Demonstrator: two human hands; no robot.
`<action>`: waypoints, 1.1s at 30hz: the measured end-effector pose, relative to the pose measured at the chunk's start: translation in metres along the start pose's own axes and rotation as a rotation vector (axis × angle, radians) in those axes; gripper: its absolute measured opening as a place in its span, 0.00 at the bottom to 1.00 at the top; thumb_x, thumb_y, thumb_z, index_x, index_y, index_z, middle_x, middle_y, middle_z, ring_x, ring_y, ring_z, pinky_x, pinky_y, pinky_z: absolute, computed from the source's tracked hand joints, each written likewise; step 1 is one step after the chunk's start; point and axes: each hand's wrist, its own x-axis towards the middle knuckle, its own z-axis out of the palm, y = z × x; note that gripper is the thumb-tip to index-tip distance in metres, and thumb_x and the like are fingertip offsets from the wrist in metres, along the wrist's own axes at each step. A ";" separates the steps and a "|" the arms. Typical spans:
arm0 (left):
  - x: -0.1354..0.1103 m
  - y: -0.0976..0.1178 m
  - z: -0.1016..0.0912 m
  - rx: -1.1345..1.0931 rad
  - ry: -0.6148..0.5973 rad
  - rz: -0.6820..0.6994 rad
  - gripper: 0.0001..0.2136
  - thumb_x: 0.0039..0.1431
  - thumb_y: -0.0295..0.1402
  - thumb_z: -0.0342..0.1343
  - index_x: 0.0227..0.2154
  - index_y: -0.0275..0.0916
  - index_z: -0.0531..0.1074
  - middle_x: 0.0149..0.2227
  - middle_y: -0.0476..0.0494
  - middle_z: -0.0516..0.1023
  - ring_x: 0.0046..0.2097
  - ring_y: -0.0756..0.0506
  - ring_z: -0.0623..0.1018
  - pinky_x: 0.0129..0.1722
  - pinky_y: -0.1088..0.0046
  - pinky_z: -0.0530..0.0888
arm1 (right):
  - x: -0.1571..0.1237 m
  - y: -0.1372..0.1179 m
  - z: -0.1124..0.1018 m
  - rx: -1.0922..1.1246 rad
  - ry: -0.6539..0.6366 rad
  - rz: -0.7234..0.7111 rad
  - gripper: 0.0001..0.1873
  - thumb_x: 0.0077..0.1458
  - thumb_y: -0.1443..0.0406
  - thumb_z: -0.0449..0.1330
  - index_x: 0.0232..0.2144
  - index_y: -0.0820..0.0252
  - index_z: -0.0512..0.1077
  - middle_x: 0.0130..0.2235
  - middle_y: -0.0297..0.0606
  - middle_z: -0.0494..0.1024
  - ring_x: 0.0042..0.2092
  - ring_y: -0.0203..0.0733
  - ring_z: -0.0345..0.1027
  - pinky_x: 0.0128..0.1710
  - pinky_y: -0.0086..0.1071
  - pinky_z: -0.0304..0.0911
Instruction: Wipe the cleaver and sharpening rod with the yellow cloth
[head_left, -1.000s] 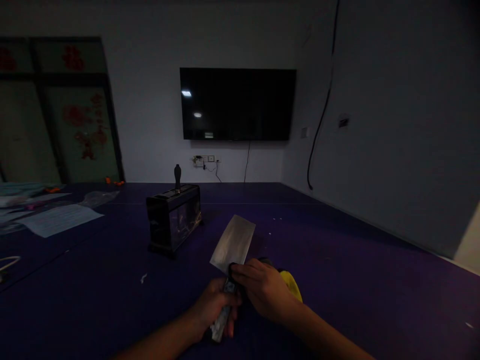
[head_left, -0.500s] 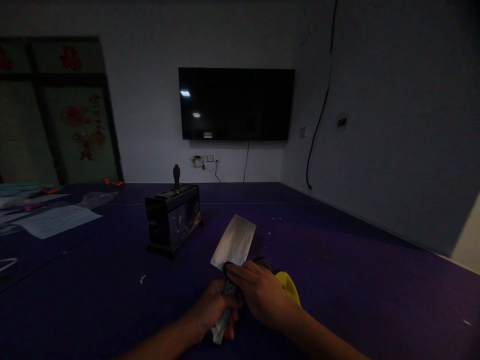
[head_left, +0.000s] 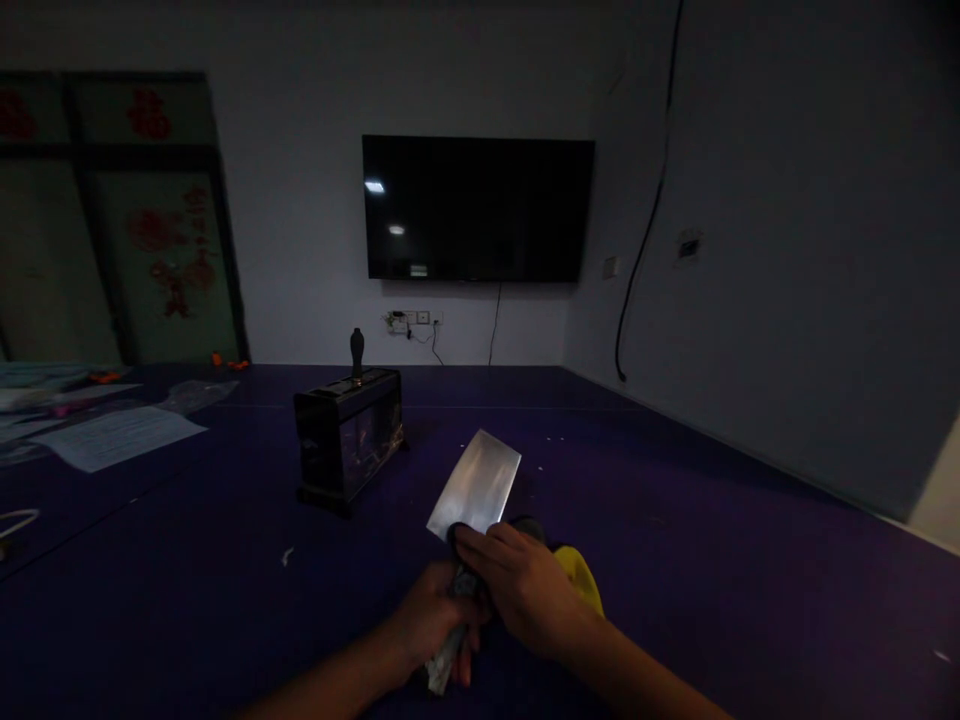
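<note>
A cleaver (head_left: pixel 478 480) with a broad grey metal blade points away from me in the lower middle of the view. Its handle (head_left: pixel 444 658), which looks wrapped in something greyish white and crumpled, runs down through my left hand (head_left: pixel 435 612), whose fingers are closed round it. My right hand (head_left: pixel 529 585) is closed at the blade's handle end, its fingertips pressing a small black thing (head_left: pixel 456 532) against the metal; I cannot make out its kind. Beside and partly behind the right hand lie a yellow thing (head_left: pixel 581 578) and a dark rounded one (head_left: pixel 529 526), both largely hidden.
On the purple tabletop (head_left: pixel 712 530) stands a black knife block (head_left: pixel 349 440) with clear sides and one black handle upright in it. Papers (head_left: pixel 124 437) and crumpled plastic (head_left: pixel 199 395) lie at left. A television (head_left: pixel 480 208) hangs on the far wall.
The cleaver has shifted slightly right and tilted, so its blade now catches more light. Both hands keep nearly the same hold. The whole view has moved a little.
</note>
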 end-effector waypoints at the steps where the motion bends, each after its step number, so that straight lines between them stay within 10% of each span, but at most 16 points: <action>1: 0.001 -0.001 0.000 0.017 -0.006 -0.002 0.07 0.35 0.33 0.53 0.16 0.33 0.64 0.12 0.47 0.66 0.12 0.50 0.67 0.09 0.79 0.59 | 0.001 -0.003 0.000 0.013 -0.015 -0.036 0.24 0.53 0.72 0.49 0.54 0.60 0.61 0.55 0.40 0.65 0.40 0.40 0.62 0.38 0.33 0.64; 16: -0.002 -0.002 -0.002 -0.038 -0.037 0.007 0.15 0.37 0.35 0.55 0.30 0.36 0.61 0.15 0.53 0.68 0.11 0.50 0.67 0.10 0.80 0.60 | -0.007 0.027 0.004 -0.173 0.149 0.281 0.26 0.49 0.78 0.46 0.50 0.66 0.65 0.53 0.45 0.66 0.44 0.45 0.64 0.42 0.38 0.65; 27: 0.003 -0.005 0.003 0.098 -0.044 -0.020 0.06 0.36 0.32 0.52 0.16 0.33 0.64 0.12 0.48 0.66 0.12 0.50 0.67 0.09 0.78 0.61 | 0.000 -0.005 0.001 -0.038 0.031 -0.051 0.23 0.55 0.72 0.47 0.54 0.62 0.60 0.56 0.41 0.63 0.43 0.42 0.62 0.41 0.36 0.64; 33: 0.001 -0.002 0.002 0.058 -0.076 -0.015 0.09 0.35 0.31 0.54 0.24 0.35 0.64 0.12 0.52 0.66 0.12 0.50 0.66 0.10 0.79 0.61 | -0.001 0.002 0.000 -0.070 0.076 0.038 0.23 0.54 0.74 0.48 0.53 0.59 0.62 0.55 0.40 0.64 0.43 0.42 0.63 0.40 0.36 0.64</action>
